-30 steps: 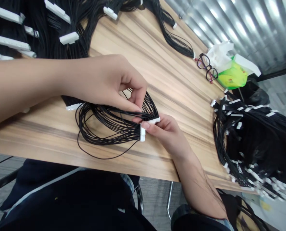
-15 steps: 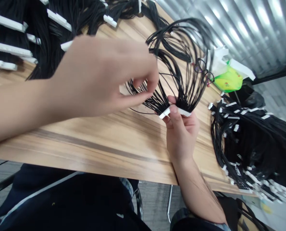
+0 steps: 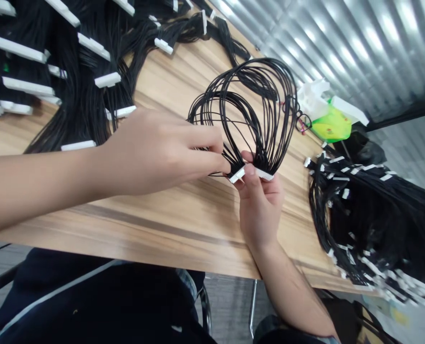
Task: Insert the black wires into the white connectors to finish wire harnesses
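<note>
A harness of thin black wires (image 3: 244,95) rises in a tall loop above two white multi-pin connectors (image 3: 250,174). My right hand (image 3: 259,205) pinches both connectors between thumb and fingers, with the wires fanning upward from them. My left hand (image 3: 162,153) comes in from the left, and its fingertips close on the wires just beside the left connector. The harness is off the table, and part of the wire is hidden behind my left fingers.
Bundled black harnesses with white connectors (image 3: 79,95) lie along the far left of the wooden table (image 3: 126,224). A larger heap (image 3: 359,220) sits at the right. Glasses (image 3: 303,122) and a green packet (image 3: 330,125) lie by the corrugated metal wall (image 3: 359,48).
The harness has gone from lying on the table to standing in a raised loop. Both connectors are now turned upward in my right hand, and my left hand has moved down beside them.
</note>
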The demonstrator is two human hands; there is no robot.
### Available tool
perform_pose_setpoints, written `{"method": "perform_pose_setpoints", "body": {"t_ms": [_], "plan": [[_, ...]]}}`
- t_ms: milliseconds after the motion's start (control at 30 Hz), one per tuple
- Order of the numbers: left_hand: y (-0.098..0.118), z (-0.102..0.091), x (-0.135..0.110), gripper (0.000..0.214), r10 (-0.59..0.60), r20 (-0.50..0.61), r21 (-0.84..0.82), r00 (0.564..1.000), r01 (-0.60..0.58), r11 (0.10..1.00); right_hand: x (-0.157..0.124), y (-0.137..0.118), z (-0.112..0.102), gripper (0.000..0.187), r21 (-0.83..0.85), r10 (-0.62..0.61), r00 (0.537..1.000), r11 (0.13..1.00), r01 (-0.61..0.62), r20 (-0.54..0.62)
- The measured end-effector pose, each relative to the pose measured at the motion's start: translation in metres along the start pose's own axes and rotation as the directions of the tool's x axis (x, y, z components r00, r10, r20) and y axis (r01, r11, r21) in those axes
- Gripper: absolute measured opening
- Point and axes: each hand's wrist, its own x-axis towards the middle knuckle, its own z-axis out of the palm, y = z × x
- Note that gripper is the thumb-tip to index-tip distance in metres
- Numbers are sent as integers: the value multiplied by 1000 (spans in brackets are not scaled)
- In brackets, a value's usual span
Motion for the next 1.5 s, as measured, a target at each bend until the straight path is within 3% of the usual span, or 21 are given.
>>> {"method": "perform_pose_setpoints", "body": {"t_ms": [167, 367, 533, 633, 800, 1067, 1200, 1267, 1367, 1500], "plan": [[-2, -2, 0, 26, 101, -19, 46, 995, -100, 994, 0, 0, 1, 11, 43, 2, 1000, 999, -2, 4], [-5, -2, -1, 24, 201, -63, 87, 978, -195, 977, -1, 0, 0, 20, 49, 43, 999, 998, -43, -6], [-2, 1, -4, 31, 133, 11, 73, 991, -134, 988, 0, 2, -1, 22, 27, 57, 998, 998, -57, 14], [0, 1, -4, 24, 63, 104, -31, 993, -60, 998, -2, 5, -1, 24, -26, 33, 998, 999, -31, 50], [3, 3, -1, 27, -16, 280, -139, 960, 57, 989, -4, 7, 0, 20, -64, -11, 996, 998, 17, 91], [-1, -3, -1, 28, 14, 225, -77, 974, 3, 997, -3, 3, -1, 18, -140, -70, 991, 986, 85, 110], [-4, 3, -1, 36, 76, 280, -32, 957, -69, 997, -1, 4, -1, 18, -140, -38, 991, 989, 57, 130], [-5, 6, -1, 43, 85, 257, -43, 963, -76, 996, 4, 6, -4, 22, -99, 14, 994, 995, -3, 106], [-5, 5, -2, 45, 177, 152, -216, 972, -141, 966, 15, 9, -10, 23, 14, 77, 996, 997, -78, 54], [1, 2, -4, 35, 367, 138, -438, 920, -275, 856, 20, 10, -12, 22, 46, 84, 996, 995, -84, 15]]}}
